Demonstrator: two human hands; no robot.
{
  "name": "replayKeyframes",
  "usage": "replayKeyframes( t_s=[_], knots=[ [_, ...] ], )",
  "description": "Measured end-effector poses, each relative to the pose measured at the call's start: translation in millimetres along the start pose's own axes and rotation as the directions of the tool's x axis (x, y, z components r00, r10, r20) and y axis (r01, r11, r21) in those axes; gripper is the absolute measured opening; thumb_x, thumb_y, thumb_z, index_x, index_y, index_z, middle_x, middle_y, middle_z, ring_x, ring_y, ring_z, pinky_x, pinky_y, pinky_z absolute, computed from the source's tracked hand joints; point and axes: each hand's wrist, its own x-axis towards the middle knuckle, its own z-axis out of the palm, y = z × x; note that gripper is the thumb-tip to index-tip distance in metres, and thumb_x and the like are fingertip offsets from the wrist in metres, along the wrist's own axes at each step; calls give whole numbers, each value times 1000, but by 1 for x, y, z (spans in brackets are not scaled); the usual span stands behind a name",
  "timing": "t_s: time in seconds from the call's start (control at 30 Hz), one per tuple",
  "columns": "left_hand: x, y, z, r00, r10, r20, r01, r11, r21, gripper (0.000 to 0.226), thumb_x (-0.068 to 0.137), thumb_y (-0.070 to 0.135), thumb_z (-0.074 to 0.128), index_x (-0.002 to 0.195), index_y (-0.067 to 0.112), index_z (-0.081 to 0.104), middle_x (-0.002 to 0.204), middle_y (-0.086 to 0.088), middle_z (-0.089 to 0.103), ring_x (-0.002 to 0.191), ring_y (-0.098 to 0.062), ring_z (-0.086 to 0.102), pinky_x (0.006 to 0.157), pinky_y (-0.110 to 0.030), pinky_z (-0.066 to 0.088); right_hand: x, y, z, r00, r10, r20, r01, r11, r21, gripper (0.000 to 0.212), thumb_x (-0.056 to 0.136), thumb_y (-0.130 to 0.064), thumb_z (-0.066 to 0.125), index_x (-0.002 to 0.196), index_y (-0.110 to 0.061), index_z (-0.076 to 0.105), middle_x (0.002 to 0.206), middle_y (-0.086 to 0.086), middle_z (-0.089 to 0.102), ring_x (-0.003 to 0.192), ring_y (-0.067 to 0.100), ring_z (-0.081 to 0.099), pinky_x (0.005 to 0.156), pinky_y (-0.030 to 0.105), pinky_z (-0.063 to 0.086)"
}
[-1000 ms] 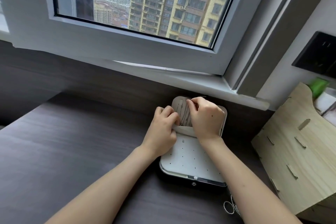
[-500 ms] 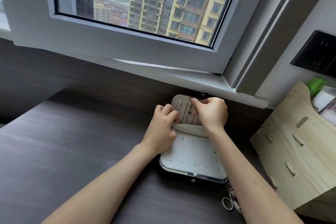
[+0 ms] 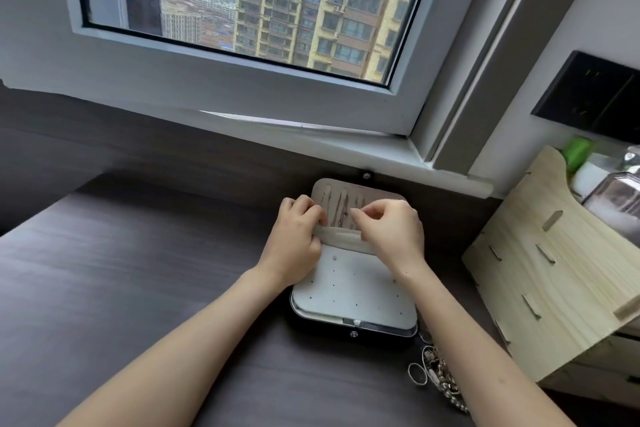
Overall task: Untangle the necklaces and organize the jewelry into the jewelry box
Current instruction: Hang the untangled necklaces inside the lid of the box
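Observation:
A black jewelry box lies open on the dark desk, its lid leaning back against the wall under the window. Several necklaces hang in the lid above a cream fabric pocket. A white earring panel with small holes covers the base. My left hand pinches the pocket's left edge. My right hand is curled over the pocket's right side, fingertips pinched by the necklaces. A tangle of silver chains and rings lies on the desk right of the box, partly behind my right forearm.
A light wooden organizer stands close on the right with bottles behind it. A black wall socket is above it. The window sill overhangs the box's lid. Dark desk surface stretches to the left.
My right hand has come down from the top of the lid to the pocket's edge, uncovering the hanging necklaces. My left hand has stayed on the pocket's left side.

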Motion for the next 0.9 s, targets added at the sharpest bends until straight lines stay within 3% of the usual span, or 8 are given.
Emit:
replayKeyframes(
  t_s=[0.07,0.17,0.3,0.47,0.53,0.67,0.8,0.9],
  knots=[
    [0,2,-1,1000,-22,13,22,1000,6,29,73,-6,45,94,4,62,99,-2,52,91,-16,33,77,-19,29,-16,6,-15,1000,-8,17,8,1000,24,23,86,-33,63,72,-18,71,60,-10,61,67,7,61,57,22,44],
    [1,5,-7,999,-36,25,36,999,10,33,74,-8,47,100,4,64,102,-4,55,93,-17,35,80,-26,36,-45,14,-38,983,-39,181,33,999,34,14,83,-38,66,77,-26,69,65,-12,62,65,2,58,58,21,43],
    [-6,12,-21,995,-95,-8,95,994,-47,34,75,-8,50,102,6,66,105,-5,57,98,-19,43,81,-24,33,-83,26,-65,927,-97,362,157,977,-141,20,75,-53,69,88,-38,65,72,-13,57,65,-2,49,60,14,32],
    [-22,16,-43,986,-163,-31,162,986,-42,33,74,-10,50,93,9,69,99,0,55,97,-20,47,80,-26,36,-97,42,-59,913,-263,311,353,892,-282,30,78,-53,66,100,-33,64,68,-17,42,70,1,44,59,11,26],
    [-29,18,-52,983,-182,32,184,981,-61,32,74,-9,51,88,13,70,96,2,55,95,-20,50,79,-24,41,-97,44,-58,896,-320,308,405,873,-273,29,79,-52,66,99,-30,66,69,-17,42,71,2,44,58,10,25],
    [-41,20,-69,957,-178,230,204,974,-96,27,78,-2,59,80,24,67,96,4,55,90,-8,55,73,-6,38,-93,47,-57,863,-403,306,484,833,-269,23,77,-47,71,90,-28,68,68,-15,45,66,7,48,56,10,25],
    [-45,22,-81,923,-157,352,192,979,-67,29,79,3,63,80,33,64,102,3,55,97,-9,56,85,-21,44,-86,48,-54,766,-575,286,640,647,-415,18,64,-31,82,68,-23,66,58,-9,53,51,14,53,50,17,29],
    [-39,21,-86,915,-215,341,252,965,-67,25,80,3,61,88,27,64,103,4,59,99,-9,55,80,-22,42,-84,48,-54,651,-710,269,712,449,-539,17,73,-14,66,60,-17,56,54,-2,48,48,18,44,47,26,28]
  ],
)
